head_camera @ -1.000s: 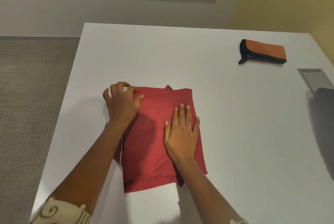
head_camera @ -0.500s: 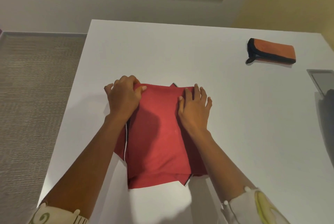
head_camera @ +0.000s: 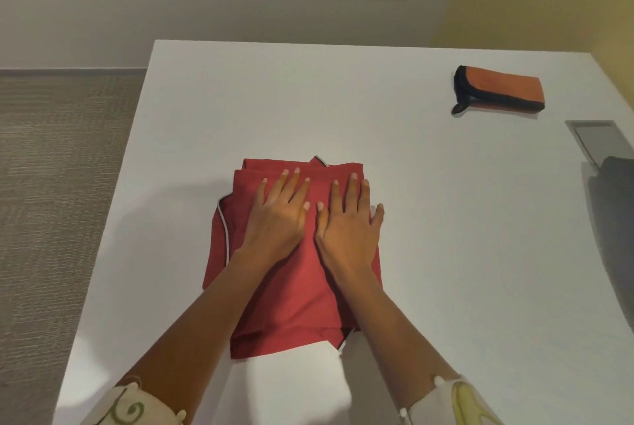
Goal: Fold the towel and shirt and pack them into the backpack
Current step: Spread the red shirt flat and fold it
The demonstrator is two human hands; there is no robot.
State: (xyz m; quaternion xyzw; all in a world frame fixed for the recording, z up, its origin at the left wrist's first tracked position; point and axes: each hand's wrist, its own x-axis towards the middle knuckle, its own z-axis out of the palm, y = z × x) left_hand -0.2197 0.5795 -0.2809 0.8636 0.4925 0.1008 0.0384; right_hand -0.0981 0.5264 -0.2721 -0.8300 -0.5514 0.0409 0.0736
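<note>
A red shirt (head_camera: 302, 301) with thin white piping lies folded into a rectangle on the white table (head_camera: 446, 253), near its front. My left hand (head_camera: 279, 215) lies flat on the shirt's upper middle, fingers straight and spread. Right beside it, my right hand (head_camera: 348, 220) also presses flat on the cloth, its little finger over the shirt's right edge. A folded orange towel with black trim (head_camera: 501, 90) sits at the table's far right. A dark grey object (head_camera: 615, 218), perhaps the backpack, is cut off at the right edge.
A grey rectangular panel (head_camera: 598, 139) is set into the table near the right edge, just behind the dark object. The table's left edge drops to grey carpet (head_camera: 61, 201). A wall runs behind the table.
My left hand has let go of the shirt's far left corner and now lies flat on it. My right hand slid toward the middle and flattened beside it.
</note>
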